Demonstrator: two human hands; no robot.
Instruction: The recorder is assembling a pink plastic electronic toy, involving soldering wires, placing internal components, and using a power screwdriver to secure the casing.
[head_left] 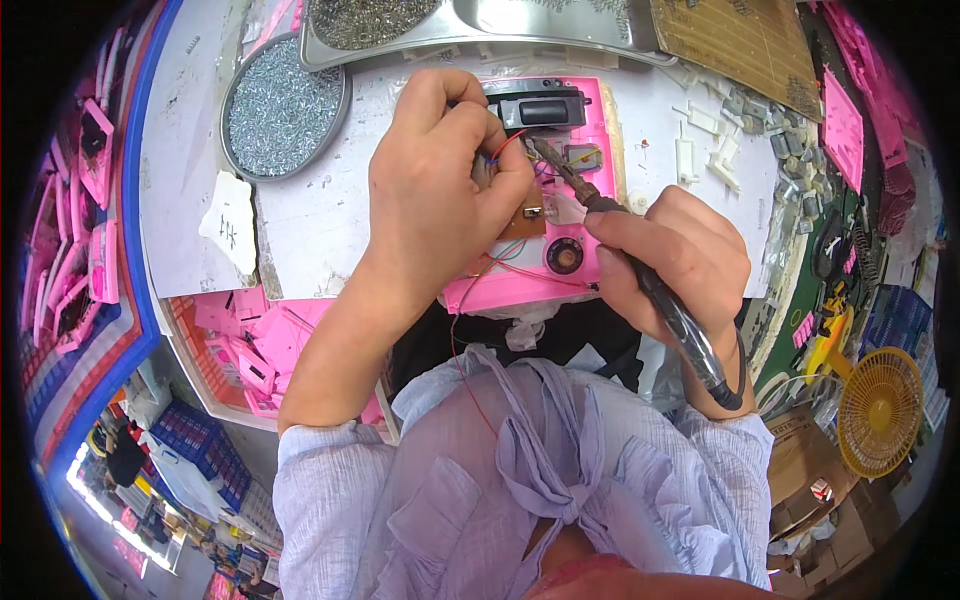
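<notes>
Over pink casing on worktop: left hand pinches red wire; right hand grips soldering iron.

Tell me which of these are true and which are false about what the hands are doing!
1. The right hand holds a soldering iron. True.
2. The pink case is closed up. False: it lies open, with a small board and wires showing.
3. The left hand rests on the open case. True.
4. The round dish is full of water. False: it is full of small silvery metal bits, probably screws.
5. A yellow fan sits to the person's right. True.
6. The iron's tip points at the fan. False: it points into the case.
</notes>
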